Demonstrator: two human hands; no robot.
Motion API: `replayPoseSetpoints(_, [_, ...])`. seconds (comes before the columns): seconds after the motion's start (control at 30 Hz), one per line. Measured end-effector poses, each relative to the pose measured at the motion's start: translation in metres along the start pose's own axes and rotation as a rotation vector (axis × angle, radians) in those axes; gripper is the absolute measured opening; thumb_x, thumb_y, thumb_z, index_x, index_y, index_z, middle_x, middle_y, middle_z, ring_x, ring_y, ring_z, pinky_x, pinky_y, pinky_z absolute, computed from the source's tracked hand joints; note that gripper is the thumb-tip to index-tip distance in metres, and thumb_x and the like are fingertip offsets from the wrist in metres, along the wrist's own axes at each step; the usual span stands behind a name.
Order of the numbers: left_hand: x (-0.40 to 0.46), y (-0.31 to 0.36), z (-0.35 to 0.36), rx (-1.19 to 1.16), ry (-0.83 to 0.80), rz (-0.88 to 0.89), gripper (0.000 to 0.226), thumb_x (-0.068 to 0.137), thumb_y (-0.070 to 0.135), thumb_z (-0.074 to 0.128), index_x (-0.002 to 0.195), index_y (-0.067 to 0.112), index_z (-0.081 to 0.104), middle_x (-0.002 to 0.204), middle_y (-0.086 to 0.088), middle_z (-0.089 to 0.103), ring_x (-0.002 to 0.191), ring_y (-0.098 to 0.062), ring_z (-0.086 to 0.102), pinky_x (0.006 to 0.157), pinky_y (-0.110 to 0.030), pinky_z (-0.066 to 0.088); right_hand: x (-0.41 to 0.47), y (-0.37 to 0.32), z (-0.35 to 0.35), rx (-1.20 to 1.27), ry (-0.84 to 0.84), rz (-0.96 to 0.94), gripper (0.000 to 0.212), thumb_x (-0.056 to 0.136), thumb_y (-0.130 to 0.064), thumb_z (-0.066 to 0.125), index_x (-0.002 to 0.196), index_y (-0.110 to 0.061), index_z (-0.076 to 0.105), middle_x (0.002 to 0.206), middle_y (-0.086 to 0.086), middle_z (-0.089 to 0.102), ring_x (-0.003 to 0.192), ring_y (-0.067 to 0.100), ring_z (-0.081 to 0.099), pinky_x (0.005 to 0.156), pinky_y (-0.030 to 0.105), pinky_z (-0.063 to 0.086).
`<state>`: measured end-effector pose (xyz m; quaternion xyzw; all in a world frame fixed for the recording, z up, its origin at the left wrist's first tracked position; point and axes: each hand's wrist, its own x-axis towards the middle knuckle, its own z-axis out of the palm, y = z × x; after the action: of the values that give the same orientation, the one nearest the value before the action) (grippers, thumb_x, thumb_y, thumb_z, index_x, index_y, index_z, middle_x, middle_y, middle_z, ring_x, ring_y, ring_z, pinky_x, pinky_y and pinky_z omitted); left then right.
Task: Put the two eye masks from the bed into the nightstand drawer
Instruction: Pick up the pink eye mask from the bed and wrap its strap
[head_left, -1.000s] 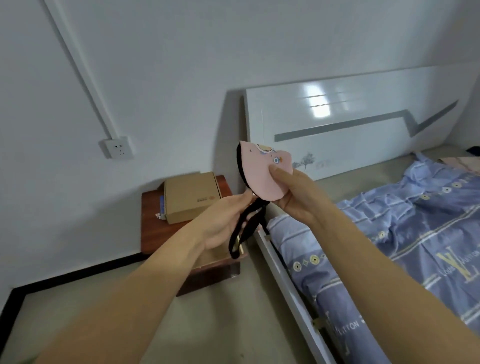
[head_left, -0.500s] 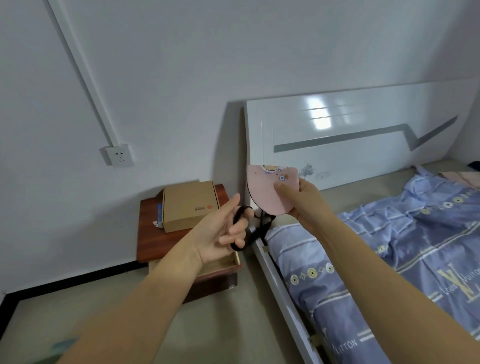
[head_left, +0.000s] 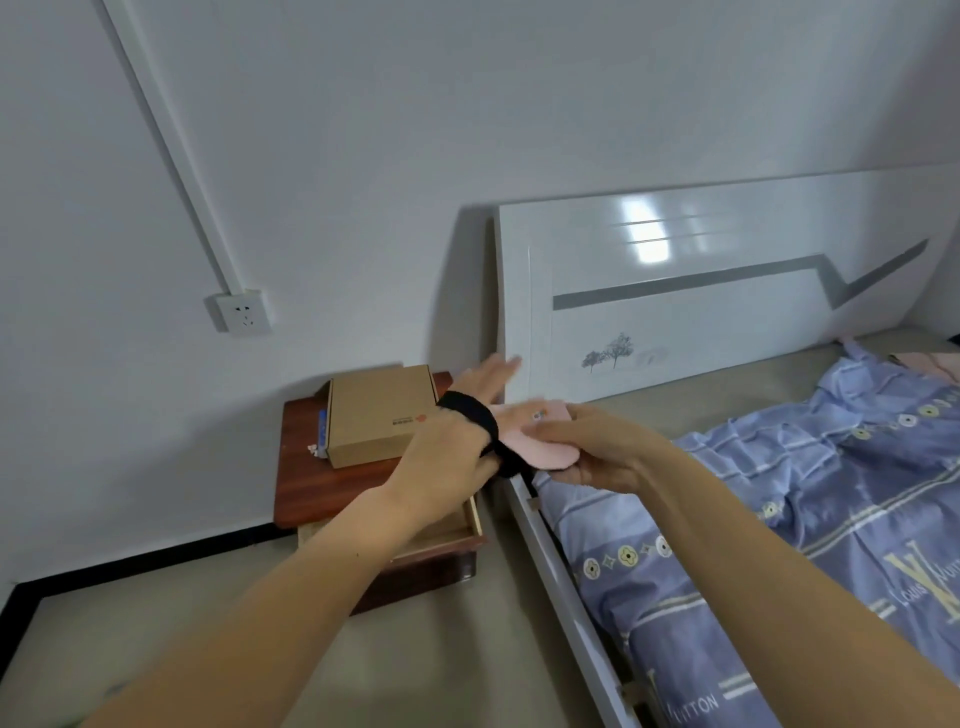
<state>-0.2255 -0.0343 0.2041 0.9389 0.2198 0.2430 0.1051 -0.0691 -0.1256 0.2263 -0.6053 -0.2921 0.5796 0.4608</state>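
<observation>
Eye mask: 1 pink eye mask (head_left: 545, 441) now lies flat, above the gap between nightstand (head_left: 322, 483) and bed (head_left: 831, 493); 0.5 s ago it stood upright.
Strap: black strap (head_left: 467, 410) now loops across the left hand (head_left: 447, 452), fingers spread.
Right hand: right hand (head_left: 592, 447) pinches the mask.
Drawer: drawer (head_left: 457, 525) open below; likely tidying the strap before dropping it in.
Second mask: cannot tell.

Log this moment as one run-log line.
step: handling first mask | right hand: holds pink eye mask | left hand: open, black strap looped over it | drawer: open | mask: not in drawer
</observation>
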Motion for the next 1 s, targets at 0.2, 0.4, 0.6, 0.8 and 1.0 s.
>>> replayPoseSetpoints(0.2, [-0.008, 0.007, 0.002, 0.061, -0.306, 0.129, 0.035, 0.092, 0.014, 0.050, 0.127, 0.013, 0.058, 0.146, -0.016, 0.044, 0.135, -0.025, 0.040, 0.118, -0.039, 0.026, -0.002, -0.014, 0.014, -0.675, -0.112, -0.219, 0.045, 0.086, 0.013, 0.050, 0.125, 0.028, 0.032, 0.125, 0.051, 0.038, 0.120, 0.050, 0.042, 0.082, 0.002, 0.042])
replayPoseSetpoints(0.4, [-0.016, 0.027, -0.010, 0.010, 0.005, 0.611, 0.035, 0.082, 0.006, 0.070, 0.116, 0.016, 0.068, 0.132, -0.020, 0.057, 0.130, -0.032, 0.047, 0.114, -0.043, 0.034, 0.000, -0.006, 0.016, -0.844, -0.142, -0.230, 0.015, 0.095, -0.007, 0.045, 0.103, -0.014, 0.056, 0.102, 0.006, 0.059, 0.098, 0.019, 0.058, 0.083, 0.012, 0.045])
replayPoseSetpoints(0.6, [-0.025, 0.015, -0.021, -0.189, -0.088, 0.365, 0.031, 0.087, 0.003, 0.063, 0.118, 0.005, 0.064, 0.122, -0.019, 0.065, 0.119, -0.027, 0.058, 0.106, -0.036, 0.045, 0.017, -0.012, 0.014, -0.582, 0.012, -0.493, 0.014, 0.090, -0.004, 0.050, 0.089, 0.000, 0.064, 0.082, -0.001, 0.065, 0.074, 0.004, 0.060, 0.074, 0.020, 0.046])
replayPoseSetpoints(0.8, [-0.029, -0.004, -0.033, -0.133, 0.188, 0.264, 0.029, 0.084, 0.002, 0.052, 0.109, -0.004, 0.066, 0.112, -0.023, 0.068, 0.110, -0.034, 0.061, 0.097, -0.049, 0.050, 0.020, 0.006, -0.003, -0.380, 0.011, -0.381, 0.035, 0.088, -0.001, 0.047, 0.070, -0.025, 0.065, 0.067, -0.001, 0.068, 0.061, 0.015, 0.063, 0.049, 0.021, 0.051])
replayPoseSetpoints(1.0, [-0.036, -0.009, -0.014, -0.229, 0.127, 0.237, 0.027, 0.081, -0.010, 0.056, 0.102, -0.003, 0.072, 0.134, -0.016, 0.046, 0.130, -0.025, 0.039, 0.114, -0.028, 0.030, 0.028, 0.012, -0.020, -0.022, -0.389, -0.111, 0.027, 0.093, -0.014, 0.050, 0.117, -0.014, 0.062, 0.105, 0.009, 0.069, 0.093, 0.020, 0.067, 0.075, 0.030, 0.058])
